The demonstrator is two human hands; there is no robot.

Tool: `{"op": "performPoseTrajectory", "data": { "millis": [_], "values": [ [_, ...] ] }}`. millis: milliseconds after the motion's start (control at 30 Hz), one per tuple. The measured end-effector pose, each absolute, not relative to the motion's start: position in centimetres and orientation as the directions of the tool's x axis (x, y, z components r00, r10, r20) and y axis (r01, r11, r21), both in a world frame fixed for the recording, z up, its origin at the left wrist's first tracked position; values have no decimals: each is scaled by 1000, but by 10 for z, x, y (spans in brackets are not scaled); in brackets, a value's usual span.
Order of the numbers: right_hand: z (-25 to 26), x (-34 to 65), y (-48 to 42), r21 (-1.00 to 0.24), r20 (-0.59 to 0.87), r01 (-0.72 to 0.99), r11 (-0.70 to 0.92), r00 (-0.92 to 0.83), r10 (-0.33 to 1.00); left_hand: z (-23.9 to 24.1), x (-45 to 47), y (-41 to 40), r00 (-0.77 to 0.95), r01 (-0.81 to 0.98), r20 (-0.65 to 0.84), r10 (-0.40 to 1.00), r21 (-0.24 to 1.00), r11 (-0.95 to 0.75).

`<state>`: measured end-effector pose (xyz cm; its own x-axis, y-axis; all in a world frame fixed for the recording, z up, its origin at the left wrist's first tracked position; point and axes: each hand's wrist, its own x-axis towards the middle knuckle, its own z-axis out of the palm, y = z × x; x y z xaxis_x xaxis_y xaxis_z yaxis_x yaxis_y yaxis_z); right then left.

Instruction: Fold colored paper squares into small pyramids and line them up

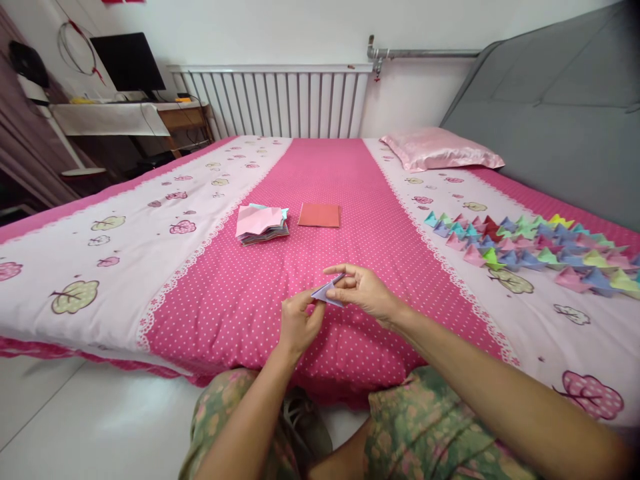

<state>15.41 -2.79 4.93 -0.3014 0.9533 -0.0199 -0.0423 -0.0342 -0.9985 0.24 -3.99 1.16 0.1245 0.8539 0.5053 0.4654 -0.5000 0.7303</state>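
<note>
Both my hands pinch a small lilac folded paper piece just above the near edge of the pink dotted bedspread. My left hand grips its lower left corner with thumb and fingers closed. My right hand holds its right side, fingers curled over the top. Further up the bed lie a stack of coloured paper sheets and a single red sheet. Several finished folded paper shapes in many colours are laid in rows to my right.
A pink satin pillow lies by the grey headboard at the right. A white radiator runs along the far wall. A desk with a dark monitor stands at the far left. My knees in green patterned trousers are below the bed edge.
</note>
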Motion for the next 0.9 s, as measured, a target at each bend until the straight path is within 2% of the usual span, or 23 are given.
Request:
{"op": "performPoseTrajectory", "data": {
  "millis": [133,267,333,500,633,800,900],
  "values": [
    [46,154,-28,-984,65,147,99,-222,973,13,2,-42,153,391,410,899,810,-436],
    [44,154,-30,-896,159,400,191,-113,981,9,4,-41,148,274,369,917,876,-397],
    [45,154,-32,-853,195,474,220,-101,976,6,5,-39,145,221,347,927,902,-372],
    [50,154,-36,-776,238,574,260,-114,964,-1,5,-31,167,80,256,952,959,-272],
    [52,154,-39,-695,304,655,297,-107,947,1,2,-30,188,111,237,953,959,-260],
    [51,154,-39,-644,408,635,427,-187,894,8,0,-31,230,170,262,937,938,-304],
    [54,155,-37,-687,405,587,428,-180,897,10,0,-31,240,137,231,943,954,-268]
  ]
}}
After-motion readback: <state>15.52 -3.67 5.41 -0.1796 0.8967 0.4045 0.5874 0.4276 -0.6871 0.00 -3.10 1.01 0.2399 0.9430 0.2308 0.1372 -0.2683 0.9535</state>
